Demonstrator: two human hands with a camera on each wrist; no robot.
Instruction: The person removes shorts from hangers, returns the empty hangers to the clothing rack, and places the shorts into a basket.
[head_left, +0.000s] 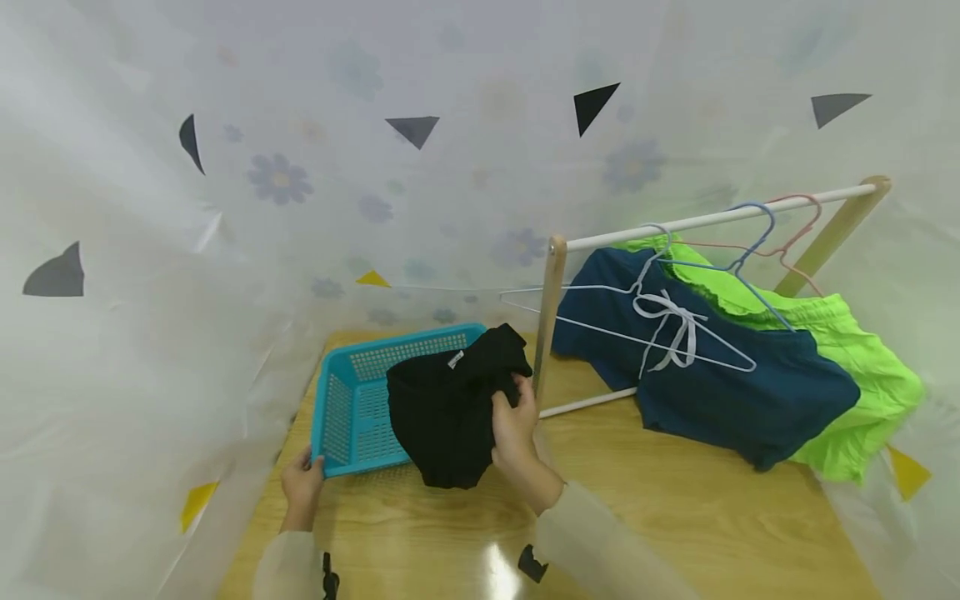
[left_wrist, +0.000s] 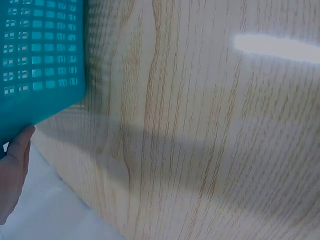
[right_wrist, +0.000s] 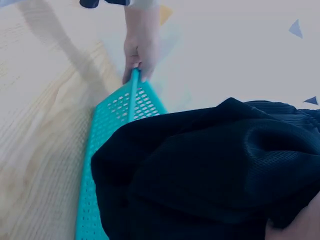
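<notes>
1. Flower-printed sheeting [head_left: 315, 50] behind a wood-grain table [head_left: 675, 517], as seen from the head. Over the right-hand part of a blue basket [head_left: 319, 417], a black garment [head_left: 450, 425] with a small white tag, bunched and hanging from the right hand [head_left: 517, 433]. Just beyond, a rack [head_left: 552, 308] with a white hanger [head_left: 638, 287], dark-blue shorts [head_left: 720, 400] and lime-green shorts [head_left: 873, 367]. Likeliest trouble: a snag on the rack's nearer post or the hanger's jutting end, from too close a pass. Possible too, a drop of the loose folds, from a hold at one edge only. Right fingers curled, with thumb, around a small bunch of cloth; left hand [head_left: 302, 486] gripping the basket's near left corner.

2. From the left wrist, fingers against the basket's corner at the left edge, garment out of sight. Closure only partly visible. Possible risk: a swivel or tilt of the basket, from support at one corner alone.

3. From the right wrist, black folds across much of the basket. Beyond, left fingers closed on the rim; right fingers mostly out of frame, spacing impossible to tell. Possible catch of cloth on the rim, from low-hanging folds.
</notes>
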